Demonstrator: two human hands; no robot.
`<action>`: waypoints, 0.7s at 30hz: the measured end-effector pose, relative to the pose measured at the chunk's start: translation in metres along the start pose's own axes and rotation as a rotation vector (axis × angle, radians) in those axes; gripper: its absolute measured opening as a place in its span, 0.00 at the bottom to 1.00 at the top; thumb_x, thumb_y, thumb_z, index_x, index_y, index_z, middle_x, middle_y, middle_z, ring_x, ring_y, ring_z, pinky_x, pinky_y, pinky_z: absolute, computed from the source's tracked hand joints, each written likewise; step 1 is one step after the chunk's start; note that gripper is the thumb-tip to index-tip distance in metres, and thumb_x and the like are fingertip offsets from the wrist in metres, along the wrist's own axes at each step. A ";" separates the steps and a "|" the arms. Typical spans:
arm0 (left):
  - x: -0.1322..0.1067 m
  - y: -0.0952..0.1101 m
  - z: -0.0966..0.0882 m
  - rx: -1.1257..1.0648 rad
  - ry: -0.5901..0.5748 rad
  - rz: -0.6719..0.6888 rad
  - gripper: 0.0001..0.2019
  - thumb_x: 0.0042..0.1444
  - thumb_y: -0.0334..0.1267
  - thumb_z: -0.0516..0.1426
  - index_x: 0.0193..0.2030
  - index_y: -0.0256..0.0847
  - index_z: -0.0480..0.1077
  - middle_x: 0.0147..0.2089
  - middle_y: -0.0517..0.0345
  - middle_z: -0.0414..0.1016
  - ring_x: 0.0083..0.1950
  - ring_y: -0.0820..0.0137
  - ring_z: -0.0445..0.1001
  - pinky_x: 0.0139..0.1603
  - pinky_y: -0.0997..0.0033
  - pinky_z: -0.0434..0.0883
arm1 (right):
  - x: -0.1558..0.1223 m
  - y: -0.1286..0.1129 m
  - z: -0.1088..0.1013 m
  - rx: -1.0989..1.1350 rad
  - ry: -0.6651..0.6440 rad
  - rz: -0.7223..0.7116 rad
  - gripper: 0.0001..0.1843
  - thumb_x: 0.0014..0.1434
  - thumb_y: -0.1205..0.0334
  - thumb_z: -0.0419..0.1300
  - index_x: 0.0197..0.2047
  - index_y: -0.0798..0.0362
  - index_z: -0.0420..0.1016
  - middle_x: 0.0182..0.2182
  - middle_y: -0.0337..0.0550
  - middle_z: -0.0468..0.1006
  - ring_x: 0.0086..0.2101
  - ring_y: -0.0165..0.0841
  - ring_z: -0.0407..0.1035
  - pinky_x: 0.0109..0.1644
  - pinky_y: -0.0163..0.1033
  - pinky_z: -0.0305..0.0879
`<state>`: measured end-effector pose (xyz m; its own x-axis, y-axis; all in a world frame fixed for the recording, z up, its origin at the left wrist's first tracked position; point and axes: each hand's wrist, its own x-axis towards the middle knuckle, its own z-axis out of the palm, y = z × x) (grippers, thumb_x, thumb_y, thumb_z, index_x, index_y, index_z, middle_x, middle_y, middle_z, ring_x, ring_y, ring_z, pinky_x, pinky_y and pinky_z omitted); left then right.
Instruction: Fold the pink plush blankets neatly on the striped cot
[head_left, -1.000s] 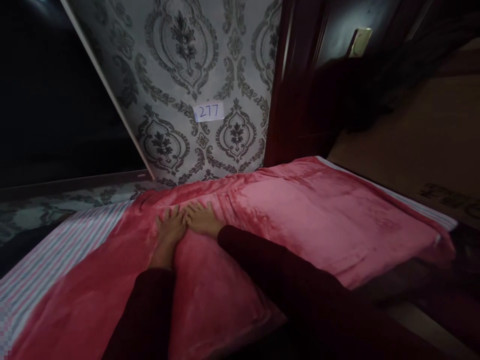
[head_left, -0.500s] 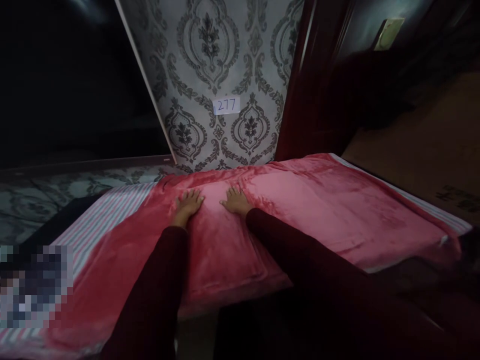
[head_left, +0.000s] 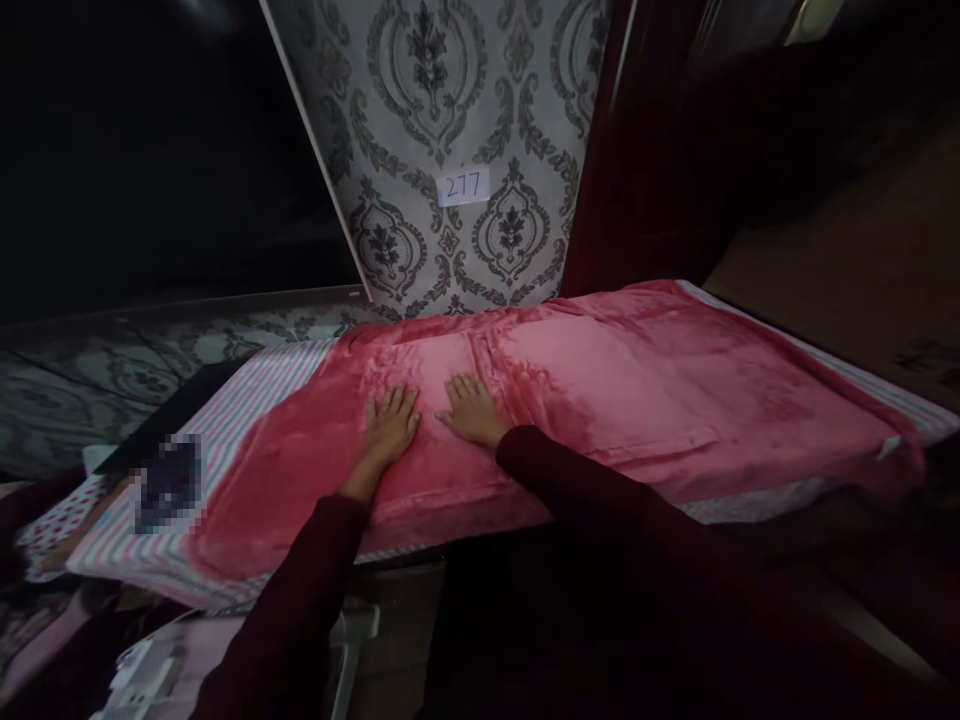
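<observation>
Head view: the person's left hand [head_left: 390, 430] and right hand [head_left: 469, 410] are resting well apart on a pink-red fleece blanket [head_left: 637, 390], whereas a second ago the fingertips were almost meeting. The view is also tipping further down, with the blanket's near edge now coming into sight. Both hands are open, palms pressing flat and fingers spread, and neither is gripping anything. The blanket is lying with its long axis running left to right across the view, and the hands are pressing near its middle, left of centre. Dark maroon sleeves [head_left: 600, 510] are covering both forearms. A blue, white and pink striped sheet [head_left: 255, 430] is showing beyond the blanket's left end. Grey damask wallpaper [head_left: 442, 110] is rising behind the blanket's far edge, bearing a white paper label [head_left: 463, 186] marked 277. A dark red wooden door frame [head_left: 630, 170] is standing beyond the same edge, right of the label.
</observation>
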<state>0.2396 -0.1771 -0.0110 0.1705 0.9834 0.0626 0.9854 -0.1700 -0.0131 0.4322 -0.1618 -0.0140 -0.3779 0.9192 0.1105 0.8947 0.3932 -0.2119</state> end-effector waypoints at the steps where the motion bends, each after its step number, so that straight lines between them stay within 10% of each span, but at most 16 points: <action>1: 0.001 0.002 -0.002 -0.003 -0.001 -0.008 0.31 0.73 0.43 0.42 0.80 0.41 0.50 0.82 0.46 0.45 0.82 0.56 0.44 0.79 0.39 0.41 | -0.004 0.004 -0.004 -0.006 0.000 0.026 0.40 0.73 0.48 0.49 0.78 0.68 0.51 0.76 0.62 0.48 0.75 0.47 0.41 0.77 0.55 0.36; 10: -0.010 0.007 -0.031 -0.076 -0.119 0.013 0.30 0.72 0.45 0.45 0.78 0.41 0.54 0.80 0.45 0.51 0.81 0.55 0.47 0.78 0.41 0.47 | -0.053 -0.014 -0.029 0.083 -0.084 -0.014 0.37 0.74 0.50 0.46 0.77 0.64 0.54 0.76 0.62 0.50 0.75 0.49 0.43 0.76 0.59 0.41; 21: -0.066 0.046 -0.009 -0.078 -0.080 -0.004 0.30 0.73 0.48 0.43 0.80 0.48 0.50 0.82 0.50 0.42 0.82 0.53 0.42 0.77 0.32 0.46 | -0.119 -0.002 -0.013 0.088 -0.071 -0.130 0.36 0.73 0.51 0.52 0.76 0.64 0.57 0.75 0.59 0.55 0.74 0.45 0.47 0.78 0.53 0.40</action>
<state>0.2742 -0.2505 -0.0065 0.1685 0.9855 -0.0177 0.9838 -0.1670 0.0646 0.4784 -0.2720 -0.0141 -0.5075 0.8584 0.0747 0.8140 0.5060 -0.2853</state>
